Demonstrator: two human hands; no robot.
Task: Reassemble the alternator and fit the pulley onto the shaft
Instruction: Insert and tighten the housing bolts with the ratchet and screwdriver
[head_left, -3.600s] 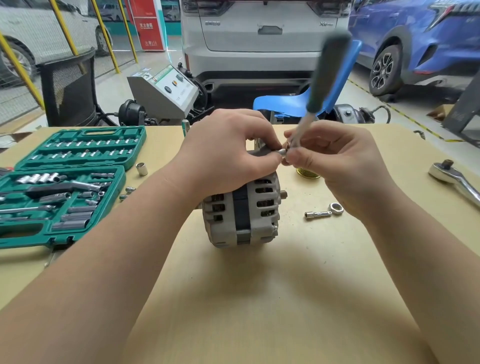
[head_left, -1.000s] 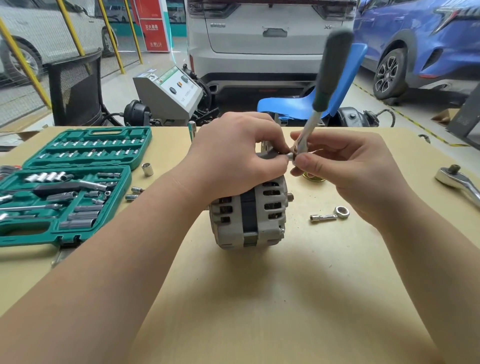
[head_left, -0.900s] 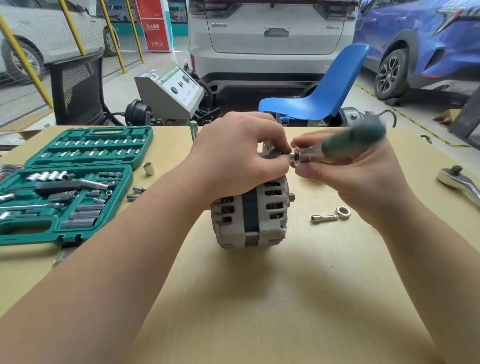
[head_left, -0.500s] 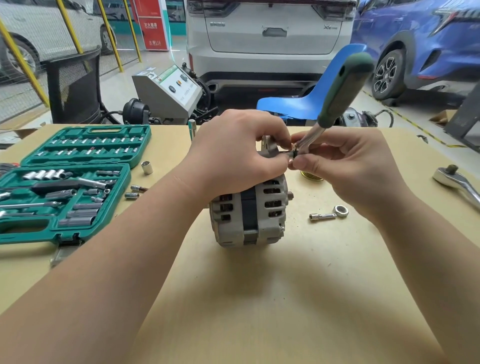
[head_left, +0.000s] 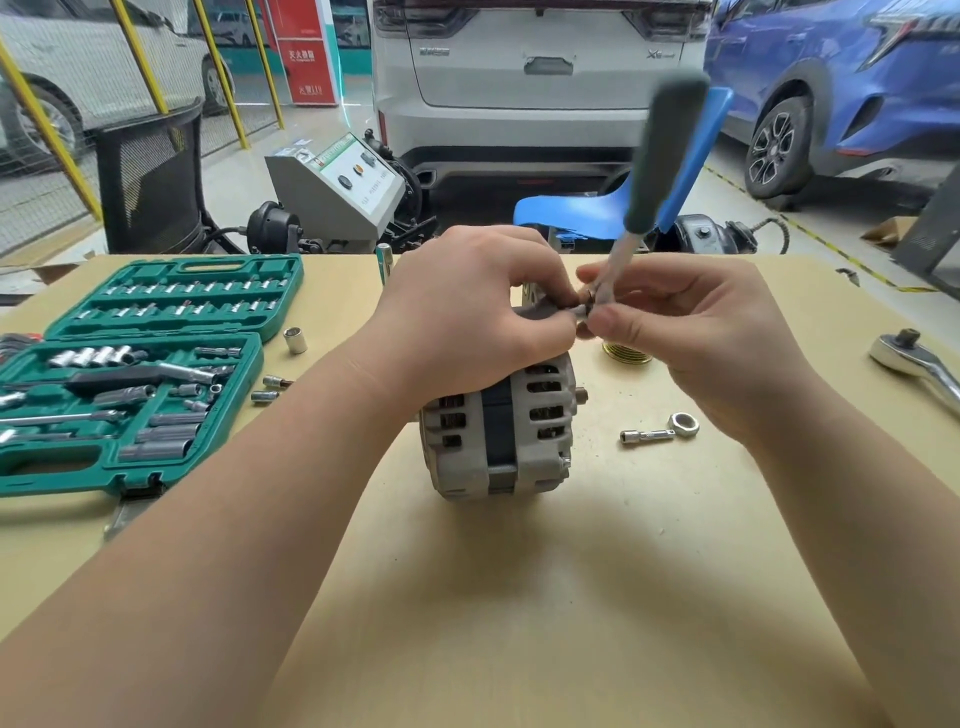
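Since half a second ago, the green-handled driver (head_left: 655, 171) is swinging back up toward vertical, its handle blurring with the motion, while the alternator (head_left: 498, 426) is staying put.

In the head view, your left hand (head_left: 462, 317) is curling over the top of the alternator, fingertips pinching a small fastener at its upper edge. Your right hand (head_left: 691, 332) is pinching the driver's shank just beside that fastener. The alternator is standing on edge at the middle of the table (head_left: 519, 623). The brass-coloured pulley (head_left: 627, 355) is lying behind your right hand, not yet on the shaft.

You are risking a slip: spinning the driver from the shank gives little control, so the tip is likely to jump off and drop the fastener, or cross-thread it. The alternator may also roll if your left hand lifts.
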